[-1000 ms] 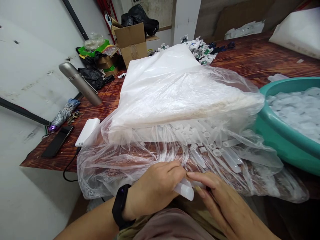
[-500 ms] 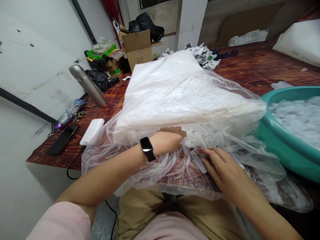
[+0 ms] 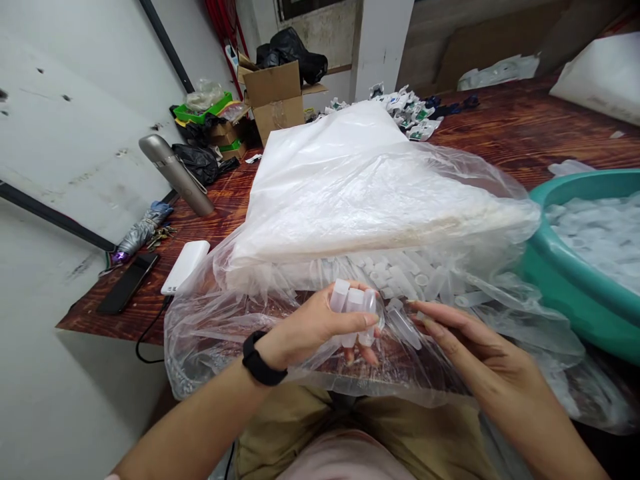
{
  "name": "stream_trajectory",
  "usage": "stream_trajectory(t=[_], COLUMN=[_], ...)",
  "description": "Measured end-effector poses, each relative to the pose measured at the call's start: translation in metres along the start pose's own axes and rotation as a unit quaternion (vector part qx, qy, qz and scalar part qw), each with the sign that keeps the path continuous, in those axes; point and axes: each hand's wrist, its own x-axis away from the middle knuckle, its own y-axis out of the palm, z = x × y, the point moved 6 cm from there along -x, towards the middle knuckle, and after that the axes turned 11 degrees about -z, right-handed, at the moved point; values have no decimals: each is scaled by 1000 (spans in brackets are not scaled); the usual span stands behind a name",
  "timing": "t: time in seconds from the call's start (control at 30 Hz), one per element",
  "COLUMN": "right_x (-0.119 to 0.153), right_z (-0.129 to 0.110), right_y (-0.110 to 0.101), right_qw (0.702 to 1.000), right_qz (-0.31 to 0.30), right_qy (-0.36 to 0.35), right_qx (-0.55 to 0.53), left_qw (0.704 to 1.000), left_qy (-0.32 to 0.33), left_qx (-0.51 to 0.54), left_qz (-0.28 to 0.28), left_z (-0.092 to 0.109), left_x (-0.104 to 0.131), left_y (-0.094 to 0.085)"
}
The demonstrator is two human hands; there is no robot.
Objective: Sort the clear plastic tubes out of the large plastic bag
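Note:
My left hand [image 3: 311, 325], palm turned up, is closed around a row of small translucent plastic tubes [image 3: 354, 308] with whitish tops. Its thumb presses across the front of them. Just to the right, a loose translucent tube [image 3: 404, 324] lies slanted on the plastic. My right hand [image 3: 487, 357] is beside that tube, fingers stretched out and apart, holding nothing I can see. Behind both hands, a heap of similar tubes [image 3: 395, 277] spills from the mouth of a large clear plastic bag [image 3: 345, 207].
A teal basin [image 3: 565, 267] full of translucent pieces stands at right. On the left are a white power bank [image 3: 185, 268] with a cable, a black phone [image 3: 127, 283] and a grey flask [image 3: 175, 175]. A cardboard box [image 3: 275, 97] is at the back.
My left hand has come out of the tube heap toward me and turned palm up, showing tubes in its grip. My right hand has rolled slightly and stays near the loose tube.

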Motion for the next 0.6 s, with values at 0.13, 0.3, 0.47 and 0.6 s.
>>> stream_trajectory(t=[0.13, 0.3, 0.47, 0.6], right_x=[16, 30, 34, 32], right_z=[-22, -45, -56, -45], right_y=[14, 39, 48, 50], right_qw=[995, 984, 981, 994], right_qz=[86, 136, 129, 93], right_qy=[-28, -92, -141, -58], right_qx=[-53, -71, -30, 4], left_qw=[975, 943, 943, 944], left_qy=[111, 186, 245, 267], left_qx=[148, 186, 103, 18], left_qz=[124, 203, 198, 193], left_z=[-11, -25, -32, -34], left_x=[9, 17, 29, 36], left_y=[7, 20, 26, 30])
